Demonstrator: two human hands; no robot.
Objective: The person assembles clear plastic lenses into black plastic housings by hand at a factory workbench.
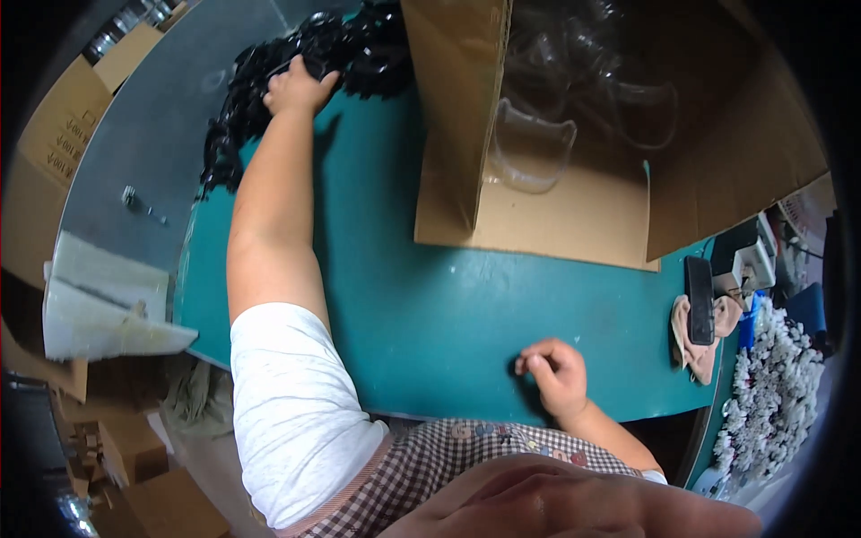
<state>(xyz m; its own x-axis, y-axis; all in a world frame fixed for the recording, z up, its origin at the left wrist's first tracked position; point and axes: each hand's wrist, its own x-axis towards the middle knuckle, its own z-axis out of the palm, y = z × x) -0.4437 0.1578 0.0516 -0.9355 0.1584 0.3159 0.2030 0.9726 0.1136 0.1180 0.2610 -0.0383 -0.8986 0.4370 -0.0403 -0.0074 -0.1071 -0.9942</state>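
Note:
At the far left of the green table (pixel 386 332), my left hand (pixel 300 90) lies over a pile of black plastic parts (pixel 247 94), arm fully stretched. Its thumb stands apart from the fingers, which touch the pile; no part is lifted. My right hand (pixel 560 377) rests loosely curled near the front edge of the table, with nothing visible in it. In the large cardboard box (pixel 556 229), lying with its open side toward me, are several clear curved plastic pieces. The nearest clear piece (pixel 535 184) sits just inside the box's left wall.
A black flat case (pixel 700 300) lies on a pinkish cloth (pixel 689 354) at the right edge. Beyond it is a heap of small white pieces (pixel 771 386). White sheet-like material (pixel 108 309) stands at the left. Cardboard boxes (pixel 175 507) occupy the floor on the lower left.

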